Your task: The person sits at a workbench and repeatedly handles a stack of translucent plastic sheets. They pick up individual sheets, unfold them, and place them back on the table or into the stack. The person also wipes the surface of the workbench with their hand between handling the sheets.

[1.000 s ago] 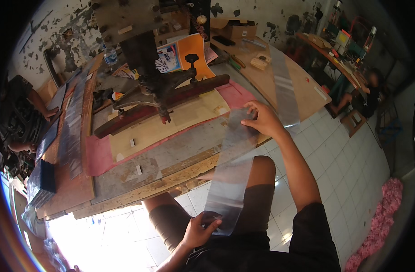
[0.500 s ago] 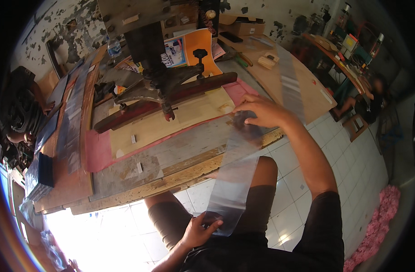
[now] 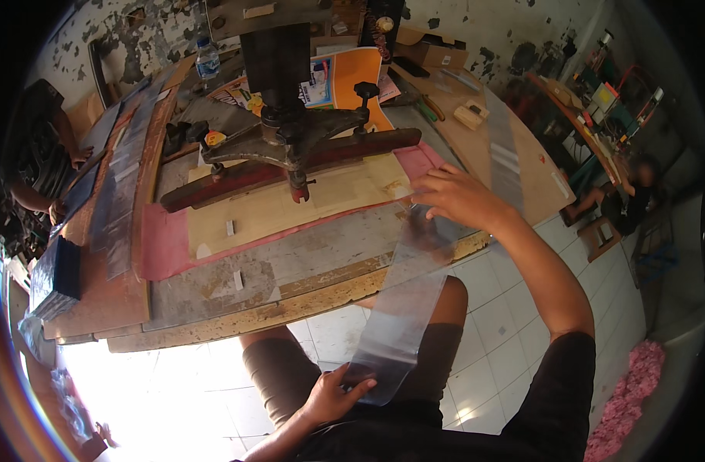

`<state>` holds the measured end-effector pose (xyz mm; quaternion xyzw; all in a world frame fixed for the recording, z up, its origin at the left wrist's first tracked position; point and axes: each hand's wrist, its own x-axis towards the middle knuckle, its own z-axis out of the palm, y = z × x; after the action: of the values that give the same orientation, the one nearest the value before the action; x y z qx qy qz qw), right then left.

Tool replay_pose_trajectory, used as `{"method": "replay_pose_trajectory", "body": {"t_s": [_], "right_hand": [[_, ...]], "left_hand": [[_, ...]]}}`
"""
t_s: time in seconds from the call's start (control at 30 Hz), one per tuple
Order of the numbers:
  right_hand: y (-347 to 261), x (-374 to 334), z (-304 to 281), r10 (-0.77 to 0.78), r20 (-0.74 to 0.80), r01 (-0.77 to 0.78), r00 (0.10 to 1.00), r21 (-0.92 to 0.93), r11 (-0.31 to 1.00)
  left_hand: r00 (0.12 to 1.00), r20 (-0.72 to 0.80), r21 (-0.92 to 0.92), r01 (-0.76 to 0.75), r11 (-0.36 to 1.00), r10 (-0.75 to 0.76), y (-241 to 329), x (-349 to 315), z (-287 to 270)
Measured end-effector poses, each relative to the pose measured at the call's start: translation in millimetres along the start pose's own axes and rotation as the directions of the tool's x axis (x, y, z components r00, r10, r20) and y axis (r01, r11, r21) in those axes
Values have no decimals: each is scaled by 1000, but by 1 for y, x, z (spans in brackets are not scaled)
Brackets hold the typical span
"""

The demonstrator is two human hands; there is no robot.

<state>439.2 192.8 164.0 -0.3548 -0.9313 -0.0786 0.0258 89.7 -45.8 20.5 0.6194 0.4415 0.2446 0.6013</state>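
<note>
A long, clear plastic strip (image 3: 398,308) slants from the worktable's front edge down over my lap. My left hand (image 3: 331,399) grips its lower end, thumb on top. At the upper end, my right hand (image 3: 464,199) has its fingers curled over the strip near the right end of the pink and cream pad. Above that pad stands a press with a dark metal head (image 3: 291,142) and a long reddish bar (image 3: 352,154). Two small pale pieces lie at the left, one on the pad and a light tab (image 3: 238,280) on the grey board.
More clear strips (image 3: 129,177) lie on the left board, beside a dark stack (image 3: 56,277). A wooden block (image 3: 471,115), green-handled pliers (image 3: 428,108) and another clear strip (image 3: 506,154) are on the right. A co-worker's hands (image 3: 57,209) show at far left; another person sits at far right.
The whole view has shifted a little, so the press sits further right. My right hand appears slightly further right; both hands keep the plastic strip.
</note>
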Motion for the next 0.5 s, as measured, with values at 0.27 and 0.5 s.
{"method": "replay_pose_trajectory", "body": {"t_s": [0.27,0.5], "right_hand": [[3,-4,8,-52,-47,49,998,-57,997],[-6,-6,3,-37,-68,32,997,-72,997]], "left_hand": [[1000,-14,21,-26,999,26,2,1,-1],[998,-47,11,-42,999,42,7,0,0]]}}
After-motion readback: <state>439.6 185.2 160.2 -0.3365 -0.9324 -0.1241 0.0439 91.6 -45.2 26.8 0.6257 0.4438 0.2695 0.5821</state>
